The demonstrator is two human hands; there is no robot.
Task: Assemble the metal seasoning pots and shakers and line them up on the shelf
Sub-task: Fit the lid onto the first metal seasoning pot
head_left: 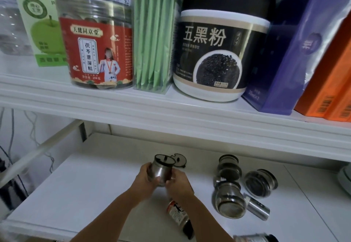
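Observation:
Both hands hold one metal seasoning pot (161, 170) above the lower white shelf (95, 184). My left hand (147, 177) grips its left side and my right hand (178, 182) its right side and base. The pot's dark rim is open, with a small spoon handle sticking out. A round lid (179, 159) lies flat just behind it. To the right, three more metal pots (228, 166) (260, 183) (230, 200) lie on their sides. A slim metal shaker (256, 206) lies beside the nearest one.
A labelled bottle (178, 216) lies under my right forearm, and another container (254, 238) shows at the bottom edge. The upper shelf (171, 112) overhangs, carrying a red-labelled jar (96, 42), green sachets (153, 38), a black tub (222, 42), purple and orange boxes.

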